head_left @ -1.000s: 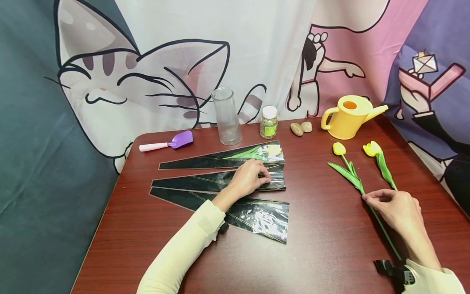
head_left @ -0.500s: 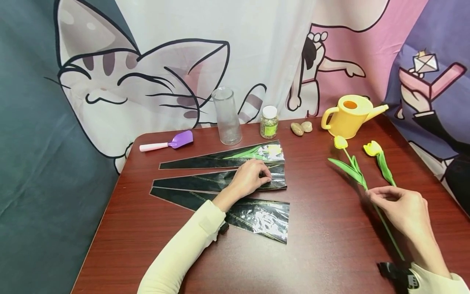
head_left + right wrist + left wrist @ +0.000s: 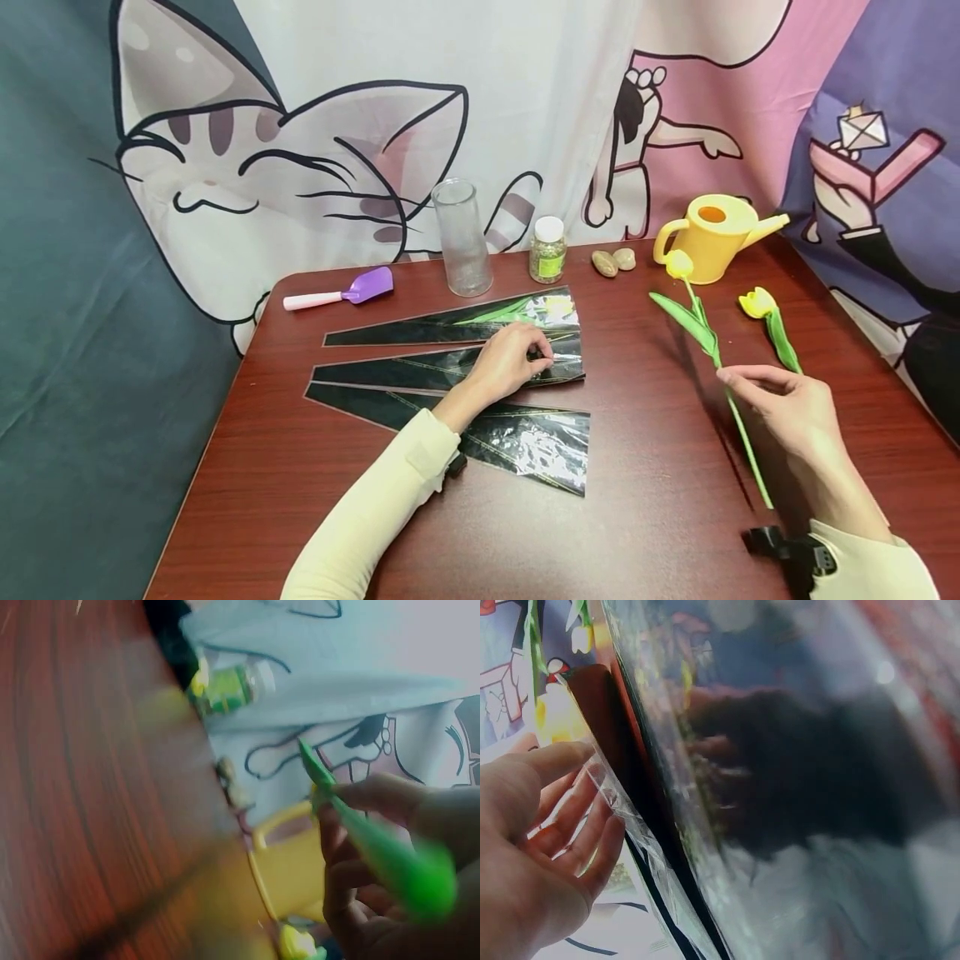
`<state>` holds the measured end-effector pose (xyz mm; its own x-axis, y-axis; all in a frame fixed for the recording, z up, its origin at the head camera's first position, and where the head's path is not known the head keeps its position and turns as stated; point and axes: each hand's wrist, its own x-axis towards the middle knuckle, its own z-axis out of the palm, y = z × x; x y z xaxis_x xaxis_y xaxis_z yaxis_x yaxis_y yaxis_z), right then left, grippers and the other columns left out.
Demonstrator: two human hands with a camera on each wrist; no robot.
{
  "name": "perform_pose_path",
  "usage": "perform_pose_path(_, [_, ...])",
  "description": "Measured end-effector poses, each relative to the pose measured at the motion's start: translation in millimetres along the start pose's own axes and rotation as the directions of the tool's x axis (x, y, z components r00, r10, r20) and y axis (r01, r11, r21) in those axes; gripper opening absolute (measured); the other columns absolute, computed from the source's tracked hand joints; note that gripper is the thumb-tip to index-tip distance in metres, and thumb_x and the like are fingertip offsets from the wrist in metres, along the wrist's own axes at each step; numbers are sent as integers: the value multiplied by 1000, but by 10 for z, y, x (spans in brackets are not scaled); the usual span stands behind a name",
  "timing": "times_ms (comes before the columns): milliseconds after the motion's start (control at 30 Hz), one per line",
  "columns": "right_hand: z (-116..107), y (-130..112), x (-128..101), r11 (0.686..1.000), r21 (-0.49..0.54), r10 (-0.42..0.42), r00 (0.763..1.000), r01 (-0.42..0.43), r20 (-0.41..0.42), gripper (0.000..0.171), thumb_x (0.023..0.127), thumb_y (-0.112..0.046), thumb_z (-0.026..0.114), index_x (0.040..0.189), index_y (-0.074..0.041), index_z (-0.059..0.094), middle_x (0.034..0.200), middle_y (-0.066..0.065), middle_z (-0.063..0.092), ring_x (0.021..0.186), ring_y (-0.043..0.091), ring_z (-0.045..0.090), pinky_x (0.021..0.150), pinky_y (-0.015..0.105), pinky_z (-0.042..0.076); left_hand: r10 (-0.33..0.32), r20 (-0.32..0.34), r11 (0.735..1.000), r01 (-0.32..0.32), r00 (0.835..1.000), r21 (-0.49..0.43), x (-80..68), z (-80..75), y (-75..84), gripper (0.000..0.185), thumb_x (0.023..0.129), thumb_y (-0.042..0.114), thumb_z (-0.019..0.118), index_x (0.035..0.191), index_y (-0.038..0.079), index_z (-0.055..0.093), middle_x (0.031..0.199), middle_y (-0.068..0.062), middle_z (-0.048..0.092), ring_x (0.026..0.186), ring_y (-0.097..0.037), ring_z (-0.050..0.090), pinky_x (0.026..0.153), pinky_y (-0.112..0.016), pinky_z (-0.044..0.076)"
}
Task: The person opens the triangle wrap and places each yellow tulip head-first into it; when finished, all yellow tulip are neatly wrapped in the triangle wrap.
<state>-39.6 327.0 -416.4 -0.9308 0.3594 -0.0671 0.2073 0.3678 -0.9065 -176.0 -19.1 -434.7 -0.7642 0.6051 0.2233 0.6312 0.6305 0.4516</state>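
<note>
Right hand (image 3: pixel 787 408) pinching yellow tulip (image 3: pixel 705 337) by its stem, lifted off the worktop (image 3: pixel 660 500), left hand (image 3: pixel 510 362) pinching edge of middle plastic sleeve (image 3: pixel 420 371), cartoon cat curtain (image 3: pixel 300 167) behind.

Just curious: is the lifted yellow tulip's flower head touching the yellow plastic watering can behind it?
Cannot tell: in the head view the tulip overlaps the watering can, with no contact or gap visible.

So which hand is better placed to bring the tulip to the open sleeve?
Right, most likely. The right hand already pinches the tulip by its stem, lifted off the table. The left hand is busy pinching the sleeve at its wide end.
</note>
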Motion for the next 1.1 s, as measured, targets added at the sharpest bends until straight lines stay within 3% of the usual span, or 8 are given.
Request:
perform_pose_path(67, [67,-35,10,984,160,75,997,-74,0,22,80,-28,83,96,-14,79,57,-11,59,47,3,43,39,27,31,-4,0,1000,4,1000,-9,-4,-4,-2,9,85,24,79,83,23,70,85,6,64,80,-8,51,72,-24,43])
perform_pose_path(233, [232,-92,31,889,437,166,986,-138,-25,20,77,-20,85,94,-9,79,60,-4,62,47,7,48,41,21,39,-13,-2,1000,13,1000,-13,-16,-14,0,9,85,24,79,83,24,70,84,5,66,79,-8,50,71,-25,43])
perform_pose_path(433, [371,-163,63,717,680,184,983,-153,27,9,81,-7,81,89,-4,78,67,1,67,54,8,57,42,19,43,-13,-7,1000,13,1000,-20,-28,-18,-6,8,85,23,78,84,24,70,85,5,66,81,-9,51,72,-27,43])
perform_pose_path(633, [485,-239,95,559,813,160,983,-164,89,6,85,-1,75,90,0,77,77,7,72,60,13,65,48,23,50,-11,-13,1000,11,1000,-26,-31,-14,-15,9,85,24,78,83,24,70,86,8,66,81,-8,52,73,-26,44])
perform_pose_path(833, [602,-315,101,488,859,168,982,-156,83,7,84,3,74,91,3,77,80,11,73,61,17,68,54,27,55,-7,-18,1000,7,1000,-21,-32,-14,-15,8,86,26,78,83,25,70,84,11,63,81,-10,54,72,-25,43])
perform_pose_path(1100, [767,-450,35,499,861,189,982,-93,-4,13,80,3,78,93,5,76,79,12,72,58,19,67,53,29,55,-11,-15,1000,11,1000,-27,-23,-22,-1,8,86,27,77,83,25,70,82,12,61,81,-9,54,73,-24,43])
